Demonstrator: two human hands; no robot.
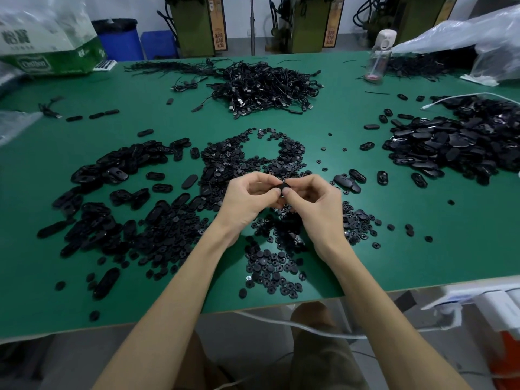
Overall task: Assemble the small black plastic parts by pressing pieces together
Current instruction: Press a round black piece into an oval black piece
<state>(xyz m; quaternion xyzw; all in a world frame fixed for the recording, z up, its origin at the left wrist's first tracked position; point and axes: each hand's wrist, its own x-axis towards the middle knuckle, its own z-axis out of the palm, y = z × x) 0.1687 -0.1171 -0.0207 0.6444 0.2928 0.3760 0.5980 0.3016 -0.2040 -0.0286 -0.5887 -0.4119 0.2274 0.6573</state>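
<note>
Bare and close to where I stand, the left forearm (168,299) and right forearm (380,299) reach over the near edge of the green worktop (84,130). Far left at the back sits a green and white carton (50,52). In front of it lies a loose heap of oval shells (112,175), which runs into a spread of round pieces (253,156) in the middle, with a tangle of black cables (264,85) behind. Above the round pieces the left hand (247,198) has its fingers curled, and its grip is closed on a small black part (283,189). The right hand (315,201) meets it from the other side, thumb and fingertips clamped on the same part, which is held up off the worktop between the two hands. How many pieces are in that pinch I cannot tell. Further right is a second heap of oval pieces (450,142), and beyond it a clear bottle (378,57). To my eye this is the pressing step itself, with the pieces lined up and being squeezed home. What comes next would call for a firm, square push until they seat, then one hand freed to fetch fresh pieces.
</note>
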